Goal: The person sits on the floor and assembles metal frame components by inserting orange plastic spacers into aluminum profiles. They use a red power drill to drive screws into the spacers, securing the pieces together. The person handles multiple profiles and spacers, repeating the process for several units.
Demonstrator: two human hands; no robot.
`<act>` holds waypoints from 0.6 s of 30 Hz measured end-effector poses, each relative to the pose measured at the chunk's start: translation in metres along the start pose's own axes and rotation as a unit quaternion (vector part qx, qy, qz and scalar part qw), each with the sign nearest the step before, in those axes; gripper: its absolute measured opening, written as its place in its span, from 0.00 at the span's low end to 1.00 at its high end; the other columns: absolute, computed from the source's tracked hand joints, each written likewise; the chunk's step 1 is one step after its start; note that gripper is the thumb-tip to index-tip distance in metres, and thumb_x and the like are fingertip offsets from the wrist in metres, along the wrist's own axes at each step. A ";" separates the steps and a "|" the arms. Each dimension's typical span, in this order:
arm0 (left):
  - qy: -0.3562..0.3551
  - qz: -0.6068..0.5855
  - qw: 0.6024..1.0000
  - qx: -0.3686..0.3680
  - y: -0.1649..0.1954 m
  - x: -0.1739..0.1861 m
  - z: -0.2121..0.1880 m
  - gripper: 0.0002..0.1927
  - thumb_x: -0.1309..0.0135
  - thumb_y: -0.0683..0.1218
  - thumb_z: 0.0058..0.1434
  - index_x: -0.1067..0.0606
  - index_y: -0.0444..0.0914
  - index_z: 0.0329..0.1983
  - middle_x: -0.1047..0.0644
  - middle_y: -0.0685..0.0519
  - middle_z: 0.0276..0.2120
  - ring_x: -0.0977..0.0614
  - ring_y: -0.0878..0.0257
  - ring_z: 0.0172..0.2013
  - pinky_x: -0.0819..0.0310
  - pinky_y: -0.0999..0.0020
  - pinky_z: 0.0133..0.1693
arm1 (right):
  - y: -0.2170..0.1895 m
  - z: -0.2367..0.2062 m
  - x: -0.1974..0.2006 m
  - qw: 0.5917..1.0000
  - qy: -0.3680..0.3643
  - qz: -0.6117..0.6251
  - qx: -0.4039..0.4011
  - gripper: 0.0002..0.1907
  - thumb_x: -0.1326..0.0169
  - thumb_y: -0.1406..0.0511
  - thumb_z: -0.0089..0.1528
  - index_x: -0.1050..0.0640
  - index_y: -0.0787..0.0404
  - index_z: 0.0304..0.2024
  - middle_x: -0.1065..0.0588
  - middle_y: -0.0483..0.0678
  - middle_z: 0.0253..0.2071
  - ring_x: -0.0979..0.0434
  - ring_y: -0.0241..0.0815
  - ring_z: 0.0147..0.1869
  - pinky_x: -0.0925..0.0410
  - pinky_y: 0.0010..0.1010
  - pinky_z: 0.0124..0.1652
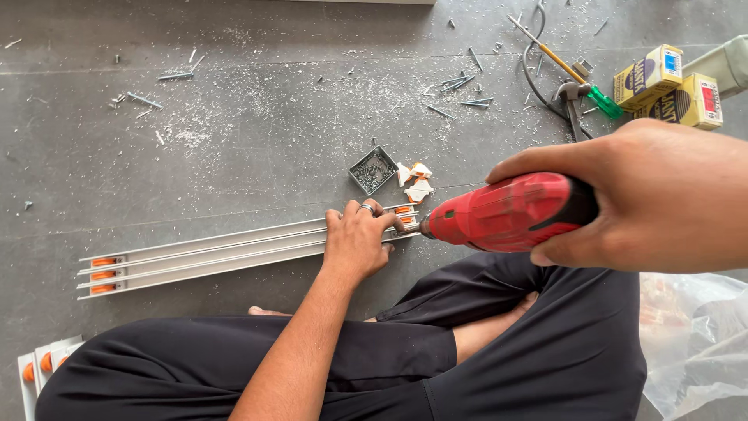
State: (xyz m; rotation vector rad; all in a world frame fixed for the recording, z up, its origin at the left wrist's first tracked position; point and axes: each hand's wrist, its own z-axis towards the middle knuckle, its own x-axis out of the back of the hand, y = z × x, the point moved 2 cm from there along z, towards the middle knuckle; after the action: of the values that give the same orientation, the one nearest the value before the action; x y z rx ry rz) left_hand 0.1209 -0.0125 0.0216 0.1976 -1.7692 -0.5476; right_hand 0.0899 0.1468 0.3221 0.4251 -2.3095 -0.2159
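At mid-frame a long grey aluminium track [210, 253] is pinned to the floor by the left hand [357, 242], fingers curled over its right end, while a red power drill [506, 212] is gripped tight by the right hand [662, 199], its tip at that same end. Just above are seen a small square tray of screws [373, 169] and orange-and-white plastic pieces [415, 181]; a green-handled screwdriver [573, 74] and yellow boxes [672, 86] lie at upper right, on a dark grey floor [257, 132] strewn with metal shavings

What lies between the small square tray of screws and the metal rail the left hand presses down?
In the head view, bare grey floor separates the tray from the rail; white-and-orange fittings sit just right of it.
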 end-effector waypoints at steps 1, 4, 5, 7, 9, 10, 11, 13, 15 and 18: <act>0.001 0.003 1.000 0.000 0.000 0.000 0.000 0.18 0.32 0.52 0.51 0.20 0.62 0.45 0.26 0.64 0.49 0.28 0.61 0.54 0.41 0.51 0.52 | -0.003 -0.001 0.002 1.000 -0.008 -0.006 0.001 0.43 0.32 0.52 0.51 0.30 0.27 0.70 0.17 0.45 0.31 0.14 0.40 0.33 0.22 0.32 0.42; -0.003 0.008 1.000 -0.001 0.000 0.000 0.001 0.18 0.33 0.51 0.51 0.19 0.63 0.45 0.26 0.64 0.49 0.28 0.61 0.54 0.41 0.51 0.52 | -0.011 -0.006 0.006 1.000 -0.019 -0.021 0.001 0.40 0.34 0.52 0.53 0.30 0.27 0.69 0.18 0.48 0.26 0.16 0.43 0.30 0.24 0.34 0.39; 0.001 0.007 1.000 -0.002 0.000 0.000 0.001 0.18 0.33 0.51 0.51 0.19 0.63 0.45 0.25 0.64 0.49 0.28 0.61 0.53 0.42 0.51 0.52 | -0.014 -0.006 0.007 0.999 -0.024 -0.038 -0.008 0.40 0.35 0.52 0.54 0.31 0.27 0.69 0.19 0.50 0.26 0.16 0.44 0.30 0.25 0.34 0.40; 0.009 0.006 1.000 -0.004 0.000 -0.001 0.001 0.18 0.33 0.51 0.51 0.19 0.62 0.45 0.25 0.65 0.48 0.28 0.61 0.53 0.42 0.50 0.52 | -0.016 -0.009 0.008 0.999 -0.021 -0.043 -0.001 0.39 0.35 0.52 0.54 0.30 0.26 0.68 0.18 0.51 0.25 0.16 0.46 0.30 0.26 0.34 0.39; 0.020 0.006 1.000 -0.005 0.000 -0.002 0.002 0.18 0.33 0.50 0.51 0.19 0.63 0.44 0.25 0.65 0.48 0.28 0.61 0.53 0.42 0.50 0.52 | -0.018 -0.011 0.010 0.999 -0.005 -0.020 0.027 0.38 0.35 0.52 0.53 0.28 0.25 0.66 0.18 0.48 0.25 0.16 0.46 0.30 0.25 0.35 0.39; 0.025 0.006 1.000 -0.005 0.000 -0.003 0.002 0.18 0.33 0.49 0.51 0.19 0.64 0.44 0.24 0.66 0.48 0.27 0.61 0.53 0.42 0.51 0.52 | -0.018 -0.011 0.010 0.999 0.001 -0.010 0.041 0.37 0.35 0.52 0.52 0.27 0.25 0.65 0.17 0.47 0.25 0.16 0.46 0.30 0.25 0.36 0.39; 0.026 0.010 1.000 -0.008 0.001 -0.004 0.002 0.18 0.33 0.49 0.51 0.19 0.64 0.44 0.24 0.65 0.47 0.27 0.61 0.53 0.42 0.50 0.51 | -0.017 -0.011 0.010 0.999 0.007 -0.001 0.051 0.37 0.35 0.52 0.51 0.27 0.26 0.64 0.17 0.46 0.26 0.15 0.46 0.30 0.25 0.36 0.39; 0.027 0.017 0.999 -0.012 0.001 -0.005 0.003 0.18 0.33 0.49 0.51 0.19 0.64 0.44 0.24 0.64 0.47 0.28 0.60 0.53 0.42 0.50 0.50 | -0.016 -0.011 0.009 0.998 0.011 0.004 0.064 0.36 0.35 0.52 0.51 0.26 0.27 0.63 0.17 0.45 0.27 0.16 0.47 0.31 0.25 0.36 0.40; 0.036 0.018 0.999 -0.016 0.001 -0.005 0.003 0.18 0.33 0.50 0.50 0.19 0.63 0.44 0.24 0.63 0.47 0.28 0.60 0.52 0.42 0.49 0.50 | -0.014 -0.010 0.009 0.998 0.008 -0.002 0.065 0.36 0.35 0.52 0.52 0.26 0.28 0.64 0.18 0.45 0.27 0.16 0.46 0.31 0.25 0.35 0.39; 0.034 0.013 0.999 -0.012 0.002 -0.006 0.004 0.17 0.33 0.50 0.51 0.19 0.63 0.44 0.24 0.64 0.47 0.27 0.60 0.52 0.43 0.49 0.52 | -0.013 -0.009 0.009 0.998 0.004 -0.002 0.067 0.36 0.36 0.53 0.54 0.28 0.30 0.66 0.17 0.45 0.27 0.15 0.44 0.30 0.24 0.33 0.39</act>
State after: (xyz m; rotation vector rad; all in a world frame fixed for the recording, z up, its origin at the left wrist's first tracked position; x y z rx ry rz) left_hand 0.1194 -0.0076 0.0169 0.1741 -1.6959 -0.5369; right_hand 0.0933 0.1308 0.3307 0.4966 -2.3243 -0.0621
